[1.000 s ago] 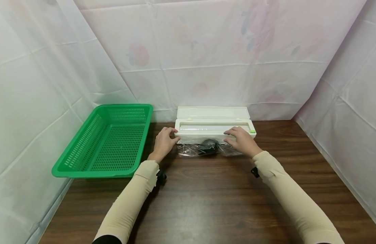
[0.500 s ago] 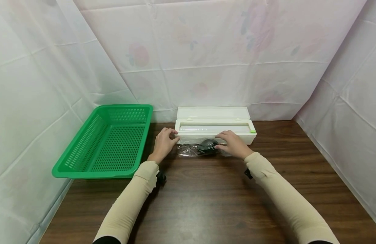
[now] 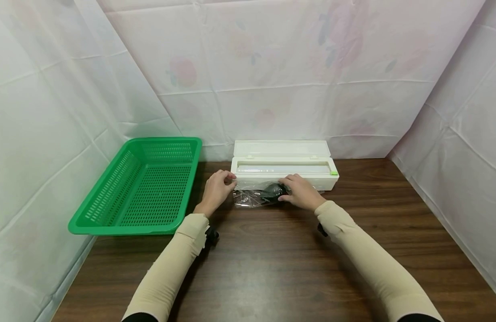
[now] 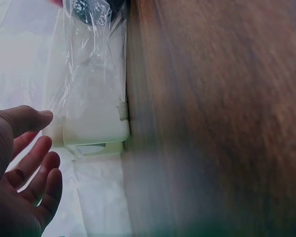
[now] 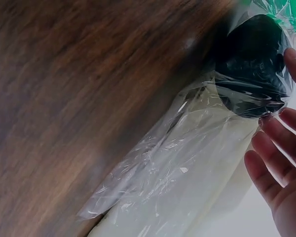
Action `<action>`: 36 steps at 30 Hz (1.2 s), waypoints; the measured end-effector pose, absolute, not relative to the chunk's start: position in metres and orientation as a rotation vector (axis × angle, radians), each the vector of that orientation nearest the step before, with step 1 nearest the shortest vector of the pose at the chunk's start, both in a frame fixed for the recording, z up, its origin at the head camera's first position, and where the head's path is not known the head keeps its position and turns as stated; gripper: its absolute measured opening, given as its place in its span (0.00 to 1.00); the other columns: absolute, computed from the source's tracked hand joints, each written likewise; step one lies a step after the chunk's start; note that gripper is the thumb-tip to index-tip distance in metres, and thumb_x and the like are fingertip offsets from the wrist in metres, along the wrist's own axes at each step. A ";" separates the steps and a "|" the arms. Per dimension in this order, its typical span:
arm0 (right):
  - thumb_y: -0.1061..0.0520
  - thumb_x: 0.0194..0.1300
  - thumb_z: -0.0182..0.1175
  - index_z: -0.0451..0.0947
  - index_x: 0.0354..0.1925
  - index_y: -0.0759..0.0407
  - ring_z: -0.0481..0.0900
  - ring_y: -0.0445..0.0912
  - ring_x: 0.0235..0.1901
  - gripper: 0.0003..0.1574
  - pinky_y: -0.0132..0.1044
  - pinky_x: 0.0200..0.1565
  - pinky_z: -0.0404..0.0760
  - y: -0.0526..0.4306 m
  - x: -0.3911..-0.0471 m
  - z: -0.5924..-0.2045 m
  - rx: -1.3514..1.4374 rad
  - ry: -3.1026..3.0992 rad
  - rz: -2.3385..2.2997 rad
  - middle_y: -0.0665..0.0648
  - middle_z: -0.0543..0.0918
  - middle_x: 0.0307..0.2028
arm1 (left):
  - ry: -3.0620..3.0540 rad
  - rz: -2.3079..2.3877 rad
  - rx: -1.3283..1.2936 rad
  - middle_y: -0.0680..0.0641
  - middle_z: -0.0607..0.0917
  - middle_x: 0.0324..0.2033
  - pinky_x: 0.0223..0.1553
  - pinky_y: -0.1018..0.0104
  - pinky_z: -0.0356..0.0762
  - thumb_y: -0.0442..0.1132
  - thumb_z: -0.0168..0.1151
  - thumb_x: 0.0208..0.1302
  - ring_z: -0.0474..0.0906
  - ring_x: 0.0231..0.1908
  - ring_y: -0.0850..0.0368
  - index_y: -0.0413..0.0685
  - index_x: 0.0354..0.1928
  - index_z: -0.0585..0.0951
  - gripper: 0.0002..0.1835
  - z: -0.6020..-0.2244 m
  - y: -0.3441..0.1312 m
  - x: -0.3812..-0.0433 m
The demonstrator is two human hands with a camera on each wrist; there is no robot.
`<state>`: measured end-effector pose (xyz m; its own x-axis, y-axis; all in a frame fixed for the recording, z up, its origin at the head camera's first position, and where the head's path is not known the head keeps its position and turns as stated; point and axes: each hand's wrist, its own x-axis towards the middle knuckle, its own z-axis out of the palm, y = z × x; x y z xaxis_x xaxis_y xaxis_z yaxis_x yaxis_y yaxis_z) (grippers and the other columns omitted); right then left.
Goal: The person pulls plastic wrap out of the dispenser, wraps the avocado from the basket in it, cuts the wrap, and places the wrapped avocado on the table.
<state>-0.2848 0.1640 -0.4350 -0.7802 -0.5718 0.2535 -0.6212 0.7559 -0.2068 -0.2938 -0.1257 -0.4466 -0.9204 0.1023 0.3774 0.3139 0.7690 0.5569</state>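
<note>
Wrapping, by the look of it: the dark item (image 3: 273, 192), under clear film (image 3: 246, 199) in front of the white box (image 3: 322, 182), is touched by the right hand (image 3: 302, 192), pinched or not can't be told; the left hand (image 3: 217, 190) is kept spread-fingered. Next, film should be tucked.

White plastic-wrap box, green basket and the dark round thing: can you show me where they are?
White plastic-wrap box (image 3: 281, 149): head view, on its open lid.
Green basket (image 3: 159, 193): head view, on its bare slotted floor.
Dark round thing (image 5: 251, 61): right wrist view, on the middle of its side.
</note>
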 end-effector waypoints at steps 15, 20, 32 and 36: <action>0.47 0.54 0.72 0.81 0.52 0.64 0.78 0.53 0.49 0.32 0.47 0.52 0.78 0.162 -0.285 -0.431 0.939 -2.820 0.438 0.59 0.83 0.49 | -2.697 -0.879 -0.581 0.48 0.87 0.41 0.43 0.55 0.77 0.32 0.62 0.62 0.78 0.39 0.51 0.49 0.42 0.89 0.10 -0.447 -0.126 -0.293; 0.47 0.52 0.74 0.80 0.47 0.61 0.79 0.53 0.49 0.28 0.47 0.52 0.79 0.164 -0.285 -0.431 0.934 -2.840 0.467 0.58 0.85 0.47 | -2.724 -0.888 -0.618 0.50 0.88 0.42 0.44 0.55 0.77 0.32 0.65 0.61 0.77 0.40 0.52 0.50 0.38 0.90 0.08 -0.447 -0.127 -0.292; 0.46 0.51 0.74 0.81 0.45 0.62 0.78 0.52 0.47 0.28 0.47 0.52 0.79 0.169 -0.288 -0.432 0.883 -2.867 0.501 0.58 0.85 0.44 | -2.700 -1.000 -0.665 0.50 0.89 0.36 0.49 0.53 0.78 0.28 0.65 0.60 0.80 0.42 0.51 0.50 0.27 0.88 0.09 -0.447 -0.136 -0.287; 0.45 0.51 0.74 0.81 0.45 0.61 0.78 0.52 0.46 0.29 0.47 0.48 0.79 0.168 -0.287 -0.434 0.884 -2.849 0.470 0.58 0.86 0.44 | -2.668 -1.027 -0.613 0.49 0.87 0.33 0.44 0.55 0.77 0.27 0.59 0.61 0.78 0.38 0.51 0.48 0.26 0.86 0.12 -0.446 -0.134 -0.287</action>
